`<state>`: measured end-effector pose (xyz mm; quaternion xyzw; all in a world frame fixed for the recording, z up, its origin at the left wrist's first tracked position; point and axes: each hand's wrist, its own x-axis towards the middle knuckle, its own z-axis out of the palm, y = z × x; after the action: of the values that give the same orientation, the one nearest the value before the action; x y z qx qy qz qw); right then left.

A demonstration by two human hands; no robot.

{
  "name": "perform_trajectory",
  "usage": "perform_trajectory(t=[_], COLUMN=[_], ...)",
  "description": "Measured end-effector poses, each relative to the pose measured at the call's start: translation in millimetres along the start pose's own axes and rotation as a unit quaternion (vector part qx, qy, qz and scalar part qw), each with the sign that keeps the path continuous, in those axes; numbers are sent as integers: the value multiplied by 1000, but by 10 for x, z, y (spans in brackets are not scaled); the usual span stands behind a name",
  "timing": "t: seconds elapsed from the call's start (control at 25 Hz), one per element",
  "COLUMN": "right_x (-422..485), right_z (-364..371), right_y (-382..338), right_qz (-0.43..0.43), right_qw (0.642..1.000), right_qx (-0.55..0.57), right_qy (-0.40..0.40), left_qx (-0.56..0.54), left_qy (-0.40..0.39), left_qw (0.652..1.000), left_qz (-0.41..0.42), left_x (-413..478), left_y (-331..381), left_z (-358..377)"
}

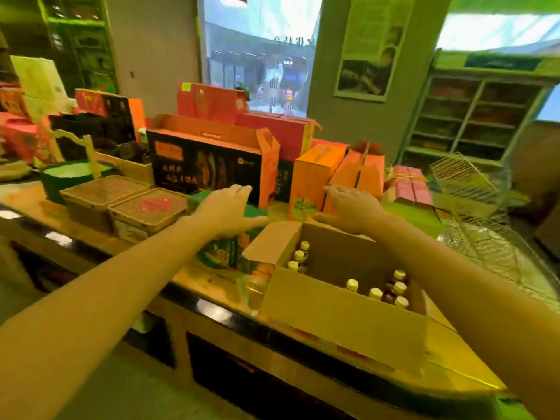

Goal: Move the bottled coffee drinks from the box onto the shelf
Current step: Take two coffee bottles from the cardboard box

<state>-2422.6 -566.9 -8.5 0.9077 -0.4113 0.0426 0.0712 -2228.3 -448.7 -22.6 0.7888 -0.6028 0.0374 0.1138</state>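
An open cardboard box stands on the wooden counter. Inside it stand several dark coffee bottles with pale caps, one group at the left and another at the right. My left hand reaches past the box's left flap with fingers stretched out, resting on a green package. My right hand hovers beyond the box's far wall, fingers loosely bent, beside an orange gift box. Neither hand holds a bottle.
Red, orange and black gift boxes crowd the back of the counter. Two woven lidded baskets sit at the left. A wire rack stands at the right. A shelving unit lines the far right wall.
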Motion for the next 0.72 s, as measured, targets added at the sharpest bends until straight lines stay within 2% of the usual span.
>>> perform_trajectory(t=[0.24,0.36,0.52,0.6,0.72], right_x=[190,437,649,585,305], right_z=[422,663,1220,1597,2174], right_y=[1035,1335,1543,1615,1732], right_qz=[97,135,175,200,251], right_qw=[995,990,983,973,930], right_qx=[15,18,39,88,238], right_qy=[-28,-26,-49,-69,-124], left_qx=[-18,-27,-12,-27,-71], left_qy=[-43,-48,-96,-132,-214], left_qw=[993,984,963,951,929], left_qz=[107,171,252,277,295], left_x=[1098,1621,2169,2322,2329], left_y=[718,944,1162,1261,1444], left_z=[502,761,1309,1694,2318])
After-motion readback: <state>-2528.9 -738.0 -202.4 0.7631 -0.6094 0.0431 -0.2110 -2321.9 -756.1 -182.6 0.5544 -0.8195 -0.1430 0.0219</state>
